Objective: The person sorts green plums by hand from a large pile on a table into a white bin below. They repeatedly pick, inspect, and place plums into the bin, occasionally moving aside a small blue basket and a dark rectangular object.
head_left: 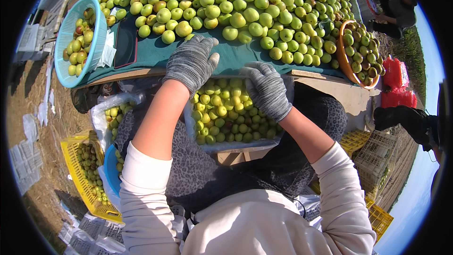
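Note:
Both hands wear grey knit gloves. My left hand (192, 61) is over the front of the green cloth (165, 56), its thumb apart from its loosely bent fingers, with no fruit showing in it. Its fingertips are close to the nearest jujubes of a big heap (226, 7), green with some brown patches. My right hand (268, 87) hangs over the right side of a lined box of jujubes (224, 118) below the table edge. Its fingers point left and are blurred, and whatever may be under them is hidden.
A light-blue basket of jujubes (96, 38) and a dark tablet-like device (126, 45) are at left; an orange basket (347, 63) is at right. Yellow crates (71, 160) stand lower left. Red bags (395, 73) and other people (401, 12) are at far right.

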{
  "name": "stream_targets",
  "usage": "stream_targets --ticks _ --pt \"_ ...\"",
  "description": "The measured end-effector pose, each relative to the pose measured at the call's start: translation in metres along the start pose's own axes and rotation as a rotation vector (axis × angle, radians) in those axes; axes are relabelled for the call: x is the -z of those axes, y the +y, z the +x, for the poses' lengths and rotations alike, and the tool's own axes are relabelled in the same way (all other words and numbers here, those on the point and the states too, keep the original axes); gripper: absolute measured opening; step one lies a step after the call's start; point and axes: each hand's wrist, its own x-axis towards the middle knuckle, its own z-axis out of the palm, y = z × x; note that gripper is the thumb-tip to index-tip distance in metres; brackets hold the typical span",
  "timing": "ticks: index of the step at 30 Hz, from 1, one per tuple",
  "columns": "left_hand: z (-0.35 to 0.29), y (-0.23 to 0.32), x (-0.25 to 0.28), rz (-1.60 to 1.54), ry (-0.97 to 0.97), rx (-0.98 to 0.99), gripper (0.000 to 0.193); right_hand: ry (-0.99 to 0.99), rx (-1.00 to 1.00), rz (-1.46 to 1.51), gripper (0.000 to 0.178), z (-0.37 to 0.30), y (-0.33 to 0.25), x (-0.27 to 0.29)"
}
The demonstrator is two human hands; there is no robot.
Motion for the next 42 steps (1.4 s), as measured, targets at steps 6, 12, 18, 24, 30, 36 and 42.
stream_targets --ticks 6,12,18,24,30,36,42 --pt "0.026 0.023 -0.012 -0.011 -0.043 0.084 0.049 0.106 0.099 -0.43 0.032 0.067 0.05 0.006" --pt "0.066 0.031 -0.036 -0.058 0.081 0.102 0.058 0.211 0.201 -0.482 0.02 0.092 0.089 0.003" --pt "0.09 0.035 -0.055 0.108 0.07 0.021 0.054 0.298 -0.063 -0.426 0.015 0.108 0.14 0.043" --pt "0.109 0.039 -0.053 0.113 0.008 0.027 0.044 0.432 -0.184 -0.495 0.02 0.12 0.135 0.091" --pt "0.114 0.033 -0.04 -0.251 0.129 0.082 0.037 -0.351 -0.304 -0.351 0.039 0.092 0.06 0.046" --pt "0.118 0.022 -0.023 -1.121 0.031 0.497 0.014 -0.318 -0.171 -0.534 0.029 0.107 0.069 0.002" --pt "0.107 0.016 -0.015 -1.526 -0.322 0.472 0.035 -0.017 -0.356 -0.067 0.026 0.132 0.077 0.024"
